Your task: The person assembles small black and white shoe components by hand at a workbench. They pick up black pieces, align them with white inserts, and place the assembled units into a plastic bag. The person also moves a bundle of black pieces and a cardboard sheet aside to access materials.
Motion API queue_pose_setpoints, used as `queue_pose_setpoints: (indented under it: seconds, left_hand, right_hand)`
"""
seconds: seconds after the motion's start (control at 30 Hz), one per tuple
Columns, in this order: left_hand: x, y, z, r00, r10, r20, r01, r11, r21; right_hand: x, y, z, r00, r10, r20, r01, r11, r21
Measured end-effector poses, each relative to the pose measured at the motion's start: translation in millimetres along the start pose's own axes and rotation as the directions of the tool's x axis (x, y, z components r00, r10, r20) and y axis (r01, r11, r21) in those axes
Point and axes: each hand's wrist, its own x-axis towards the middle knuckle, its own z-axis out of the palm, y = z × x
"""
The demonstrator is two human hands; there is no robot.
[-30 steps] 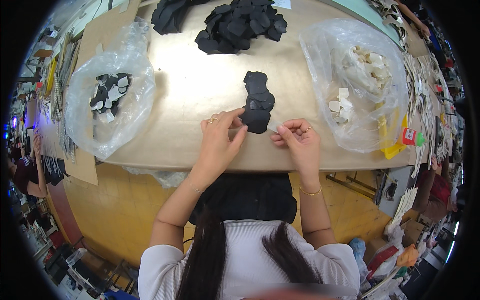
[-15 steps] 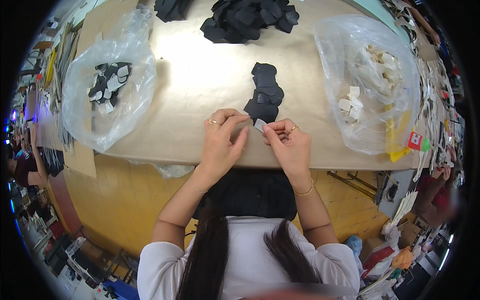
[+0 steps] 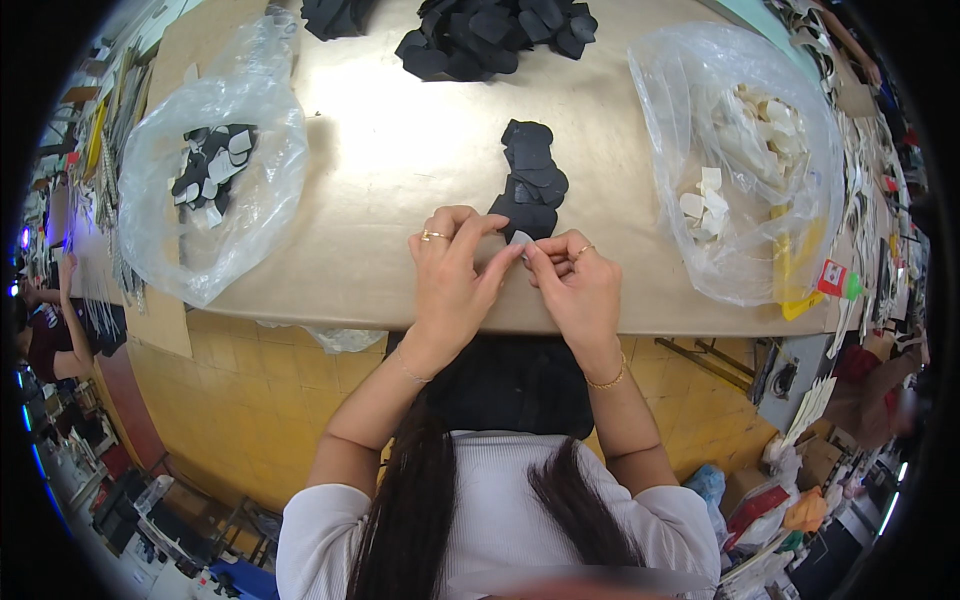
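A small pale grey-white piece (image 3: 521, 238) of thin sheet material is pinched between the thumb and index finger of my right hand (image 3: 580, 285). My left hand (image 3: 450, 275) is close beside it, thumb and index finger spread apart. Its thumb tip reaches the pale piece and my right fingertips; its index fingertip is at the near edge of the black pieces. Those flat black rounded pieces (image 3: 535, 183) lie overlapped in a short row, leading away from my hands. Whether the pale piece is stuck to a black one cannot be seen.
Clear plastic bags lie on the table (image 3: 370, 270): the left bag (image 3: 270, 180) holds black and pale pieces, the right bag (image 3: 660, 130) cream pieces. A heap of black pieces (image 3: 490, 40) sits at the far side. A green-capped bottle (image 3: 838, 282) is at the right. Other people work at both sides.
My left thumb has moved right to meet the pale piece and my right fingertips. The left index finger has shifted slightly up and right. The pale piece has turned a little, still in my right hand.
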Motion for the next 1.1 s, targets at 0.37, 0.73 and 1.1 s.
queue_pose_setpoints:
  seconds: [0.37, 0.73, 1.1]
  left_hand:
    - [4, 4, 9, 0.999, 0.03, -0.019, -0.028, 0.993, 0.113]
    - [5, -3, 15, 0.918, 0.395, -0.021, -0.395, 0.918, 0.024]
    - [6, 8, -13, 0.905, 0.386, 0.178, -0.387, 0.922, -0.032]
  right_hand:
    - [10, -18, -12, 0.998, 0.048, 0.04, -0.026, 0.904, -0.427]
    - [11, -22, -109, 0.946, -0.05, -0.321, -0.049, 0.955, -0.292]
    - [99, 10, -167, 0.953, -0.205, -0.224, -0.008, 0.72, -0.694]
